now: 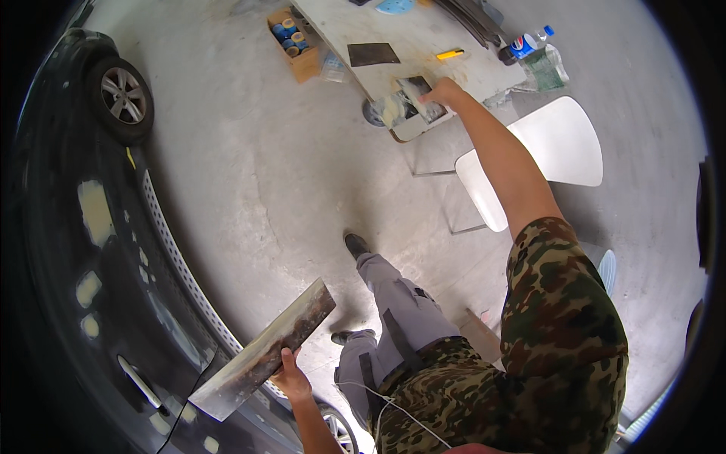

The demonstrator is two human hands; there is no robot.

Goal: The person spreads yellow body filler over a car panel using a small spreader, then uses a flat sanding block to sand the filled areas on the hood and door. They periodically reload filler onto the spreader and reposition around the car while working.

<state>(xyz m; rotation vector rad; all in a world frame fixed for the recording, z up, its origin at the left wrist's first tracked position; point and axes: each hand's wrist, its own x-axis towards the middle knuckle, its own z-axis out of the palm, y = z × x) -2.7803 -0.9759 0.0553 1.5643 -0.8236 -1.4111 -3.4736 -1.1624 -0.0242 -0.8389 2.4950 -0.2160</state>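
My left hand (293, 378) grips a long flat metal blade (265, 352) by its lower edge, thumb on its face. The blade is worn and stained, with pale smears along one side, and slants close beside the dark car. At the table's near corner, my right hand (445, 93) reaches out with its fingers closed on a flat, filler-smeared plate (420, 98). Beneath and beside that lies pale yellowish filler (392, 110) on a dark surface. How the plate and the surface below it meet is hard to make out.
The dark car (53, 250) with pale filler patches stands along the left. On the worktable (333, 19) lie a dark sheet (373, 54), a yellow cutter (449, 54) and a soda bottle (522, 48). A white chair (563, 144) and a carton of cans (302, 66) flank it.
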